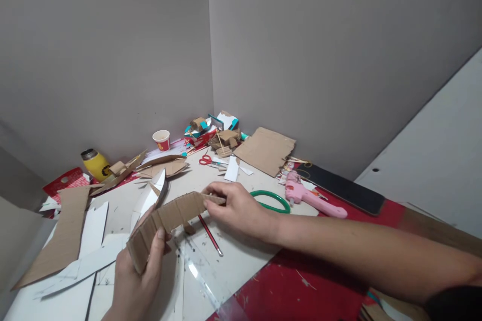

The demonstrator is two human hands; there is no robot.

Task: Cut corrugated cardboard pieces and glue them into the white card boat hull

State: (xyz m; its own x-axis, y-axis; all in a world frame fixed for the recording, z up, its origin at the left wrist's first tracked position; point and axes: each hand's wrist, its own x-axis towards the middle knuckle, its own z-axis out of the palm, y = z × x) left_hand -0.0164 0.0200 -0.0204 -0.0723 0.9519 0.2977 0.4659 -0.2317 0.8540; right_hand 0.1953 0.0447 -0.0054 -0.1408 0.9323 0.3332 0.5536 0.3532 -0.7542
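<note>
A long creased strip of brown cardboard [169, 218] is held up over the table by both hands. My left hand [137, 276] grips its near lower end, thumb on the front face. My right hand [235, 205] pinches the far end between thumb and fingers. Under the strip lie a red pencil [211, 235] and a clear plastic ruler [199, 273] on white sheets. A white and brown cardboard boat-shaped piece [152, 195] sits just behind the strip.
A pink glue gun [312, 198], a green ring [273, 203] and a black phone [341, 188] lie to the right. Red scissors [205, 159], a paper cup [161, 139], a yellow bottle [96, 164], cardboard sheets [265, 150] and scraps crowd the back corner by grey walls.
</note>
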